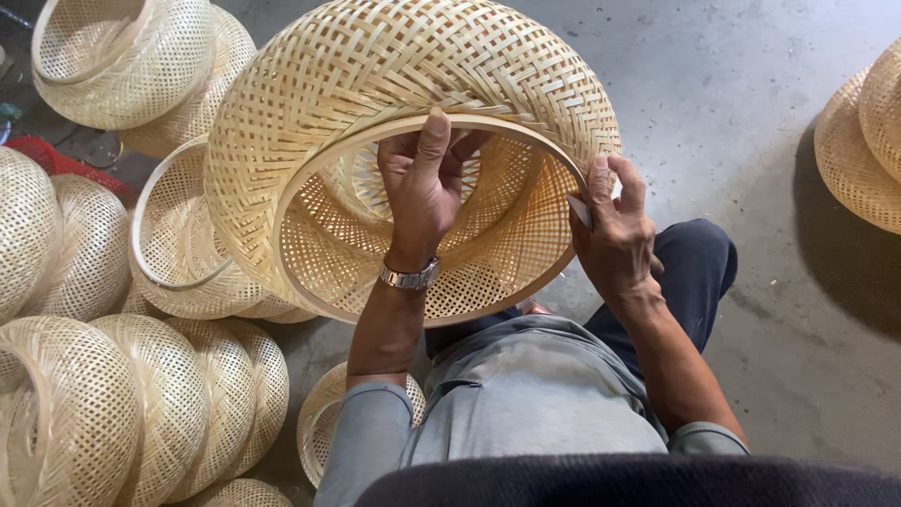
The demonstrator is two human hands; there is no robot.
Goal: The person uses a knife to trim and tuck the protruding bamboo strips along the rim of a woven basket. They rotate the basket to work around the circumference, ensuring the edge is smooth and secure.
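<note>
A person sits over a concrete floor (713, 103) and holds up a large woven bamboo basket (375, 84), tilted so that its open mouth faces the camera. A pale wooden hoop (310, 169) rings the mouth, and the weave inside is an open lattice, finer than the broad plaited bands on the outer wall. The left hand (424, 192) reaches into the opening from below: its thumb lies over the upper part of the hoop and its fingers are curled behind it, so the hand is closed on the rim there. A metal watch (410, 277) sits on that wrist. The right hand (615, 235) is at the right edge of the hoop, fingers pressed together against the rim with the thumb on the inner side; a small flat sliver shows at the thumb, though what it is cannot be told. The basket hangs in the air above the person's knees, which are in dark trousers (699, 268), with grey sleeves lower down. Stacks of similar baskets (141, 404) lie to the left, touching one another, and more (859, 141) sit at the right edge, well apart from the hands.
</note>
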